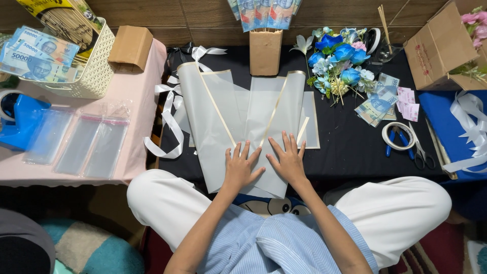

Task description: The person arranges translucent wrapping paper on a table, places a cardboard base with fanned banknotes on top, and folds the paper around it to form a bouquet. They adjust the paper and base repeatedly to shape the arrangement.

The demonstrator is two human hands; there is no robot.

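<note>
Translucent grey wrapping sheets with gold edges point(238, 109) lie overlapped on a black table point(350, 147). My left hand point(241, 166) and my right hand point(288, 158) rest flat on the near end of the sheets, fingers spread, side by side and almost touching. Neither hand grips anything. The sheets fan out away from me, and their lower corner hangs over the table's near edge above my lap.
A bunch of blue artificial flowers point(339, 60), banknotes point(378, 104), a tape roll point(398, 136), blue pliers and scissors point(421, 152) lie at right. White ribbon point(170, 127) trails at left. A pink table point(137, 91) holds clear sleeves point(91, 144) and a basket point(94, 76). Cardboard boxes stand behind.
</note>
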